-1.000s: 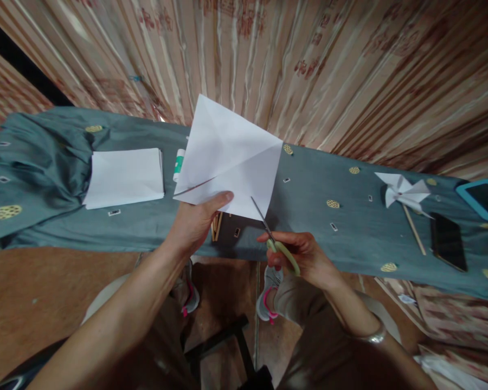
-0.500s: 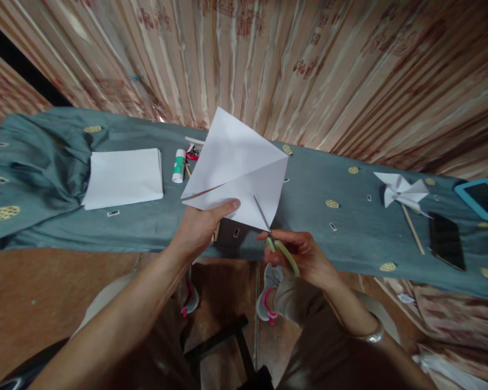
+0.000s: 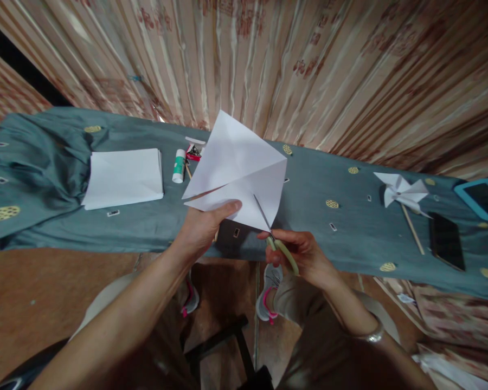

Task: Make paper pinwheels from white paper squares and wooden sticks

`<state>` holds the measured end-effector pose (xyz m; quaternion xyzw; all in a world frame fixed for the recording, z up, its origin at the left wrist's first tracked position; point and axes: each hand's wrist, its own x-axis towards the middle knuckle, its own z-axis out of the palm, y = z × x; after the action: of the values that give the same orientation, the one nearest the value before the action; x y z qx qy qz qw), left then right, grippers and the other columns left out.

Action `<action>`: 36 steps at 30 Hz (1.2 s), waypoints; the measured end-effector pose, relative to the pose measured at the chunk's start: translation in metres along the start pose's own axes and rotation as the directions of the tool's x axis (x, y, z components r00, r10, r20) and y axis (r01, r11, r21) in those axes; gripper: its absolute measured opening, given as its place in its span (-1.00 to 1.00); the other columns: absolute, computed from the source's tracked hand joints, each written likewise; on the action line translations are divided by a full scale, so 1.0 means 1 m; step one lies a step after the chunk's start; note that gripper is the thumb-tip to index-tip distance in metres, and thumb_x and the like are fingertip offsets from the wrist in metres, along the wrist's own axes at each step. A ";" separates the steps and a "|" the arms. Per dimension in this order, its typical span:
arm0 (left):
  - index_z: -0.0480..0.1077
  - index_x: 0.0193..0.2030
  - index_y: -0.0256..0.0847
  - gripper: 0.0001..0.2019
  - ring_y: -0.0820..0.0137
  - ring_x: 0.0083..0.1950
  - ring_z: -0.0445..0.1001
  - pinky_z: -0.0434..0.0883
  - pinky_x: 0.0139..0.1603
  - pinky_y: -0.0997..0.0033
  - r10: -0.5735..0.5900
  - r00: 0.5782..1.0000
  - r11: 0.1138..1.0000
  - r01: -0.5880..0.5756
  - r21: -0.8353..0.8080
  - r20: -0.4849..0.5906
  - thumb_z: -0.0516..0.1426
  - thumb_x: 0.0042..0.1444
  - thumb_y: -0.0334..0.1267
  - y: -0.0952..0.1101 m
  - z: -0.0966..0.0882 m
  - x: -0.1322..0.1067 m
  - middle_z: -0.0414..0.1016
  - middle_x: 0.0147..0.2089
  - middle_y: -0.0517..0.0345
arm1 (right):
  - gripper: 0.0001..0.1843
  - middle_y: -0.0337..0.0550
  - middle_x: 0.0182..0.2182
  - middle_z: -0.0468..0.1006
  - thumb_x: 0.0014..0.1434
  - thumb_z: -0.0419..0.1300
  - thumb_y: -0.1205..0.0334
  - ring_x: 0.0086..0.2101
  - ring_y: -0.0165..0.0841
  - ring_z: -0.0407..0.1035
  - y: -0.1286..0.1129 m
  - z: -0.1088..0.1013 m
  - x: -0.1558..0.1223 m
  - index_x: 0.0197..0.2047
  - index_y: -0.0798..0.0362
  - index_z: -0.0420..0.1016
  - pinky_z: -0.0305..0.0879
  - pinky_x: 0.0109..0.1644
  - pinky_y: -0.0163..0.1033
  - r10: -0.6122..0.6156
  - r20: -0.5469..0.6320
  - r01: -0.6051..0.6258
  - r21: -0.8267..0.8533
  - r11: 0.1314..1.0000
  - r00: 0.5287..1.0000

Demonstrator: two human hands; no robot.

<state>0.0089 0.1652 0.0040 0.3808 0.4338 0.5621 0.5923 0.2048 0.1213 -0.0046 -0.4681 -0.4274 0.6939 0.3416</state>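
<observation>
Held above the table is a square sheet of white paper (image 3: 244,146), turned cornerwise, with diagonal creases and a slit running in from its left corner. My left hand (image 3: 205,225) pinches its lower left edge, thumb on top and the other fingers hidden beneath. In my right hand (image 3: 303,252) are scissors (image 3: 282,252) with pale green handles. Their blades are at the paper's bottom corner, one blade lying over the sheet and pointing up and left toward its middle; the other blade is hidden behind the paper.
On the green-blue tablecloth (image 3: 309,227) a stack of white paper (image 3: 124,179) lies left, beside a glue stick (image 3: 179,166) and a small red box of metal pins (image 3: 194,151). At right are a paper pinwheel (image 3: 402,192) on a stick, a black phone (image 3: 446,241) and a blue-framed device (image 3: 482,199).
The paper has shifted very slightly down, and its right corner a little left. Both hands keep their hold, and the scissors stay at the bottom corner.
</observation>
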 end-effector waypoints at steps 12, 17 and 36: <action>0.48 -0.07 -0.16 -0.60 0.18 -0.06 0.55 0.44 0.04 0.20 -0.031 0.999 1.000 0.031 -0.003 -0.009 0.32 -0.12 -0.31 0.003 0.000 -0.001 0.62 -0.20 0.11 | -0.58 -0.32 -0.66 0.44 -0.16 0.47 0.04 -0.62 -0.50 0.31 0.002 0.001 -0.001 -0.25 0.11 0.64 0.38 -0.47 -0.30 -0.025 -0.036 0.025 -0.017 1.000 0.999; 0.49 -0.12 -0.17 -0.63 0.16 -0.05 0.55 0.44 0.06 0.16 -0.047 0.999 0.999 0.047 -0.009 -0.005 0.33 -0.14 -0.30 0.002 0.000 -0.001 0.62 -0.30 0.13 | -0.53 -0.31 -0.64 0.44 -0.21 0.49 0.02 -0.60 -0.49 0.29 0.003 0.002 0.001 -0.25 0.11 0.63 0.30 -0.49 -0.31 -0.037 -0.038 0.036 -0.037 0.999 0.999; 0.49 -0.14 -0.18 -0.65 0.11 0.02 0.52 0.44 0.09 0.09 -0.073 0.997 0.997 0.074 -0.029 0.024 0.33 -0.15 -0.29 0.002 0.004 -0.003 0.62 -0.29 0.10 | -0.48 -0.31 -0.66 0.34 -0.26 0.46 -0.17 -0.60 -0.51 0.15 -0.001 0.005 0.000 -0.62 0.11 0.42 0.10 -0.55 -0.35 -0.051 -0.025 0.048 -0.123 0.991 0.998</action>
<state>0.0116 0.1621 0.0076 0.3621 0.4321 0.5420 0.6233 0.1999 0.1202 -0.0026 -0.4870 -0.4758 0.6511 0.3355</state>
